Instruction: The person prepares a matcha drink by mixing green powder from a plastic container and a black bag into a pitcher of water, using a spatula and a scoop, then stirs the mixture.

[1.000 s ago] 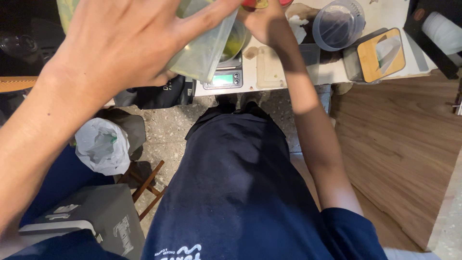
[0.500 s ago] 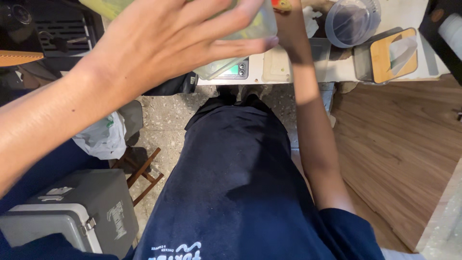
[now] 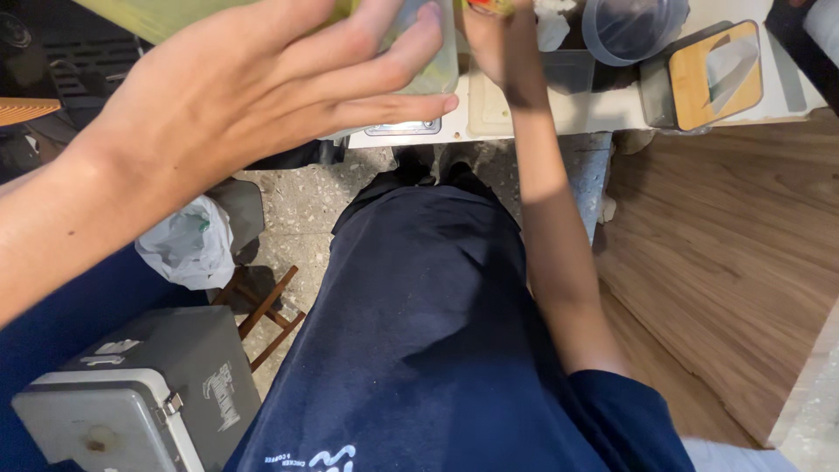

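Left hand (image 3: 262, 96): grip spread round clear tub (image 3: 419, 52), held over desk (image 3: 559, 109). Right hand (image 3: 494, 44): grip closed on small red-orange item (image 3: 489, 5), cropped. Work midway; tub not set down.

container (image 3: 428, 61): clear plastic, yellow-green contents
shirt (image 3: 419, 332): dark navy, small white print at the hem
box (image 3: 140, 393): grey metal, silver latch
bag (image 3: 188, 245): white, faint green marks
tissue holder (image 3: 708, 65): grey sides, light wood lid
tub (image 3: 634, 31): clear, dark inside
scale (image 3: 402, 131): white, probably a grey display
floor (image 3: 734, 262): brown wood grain; speckled grey stone beside it
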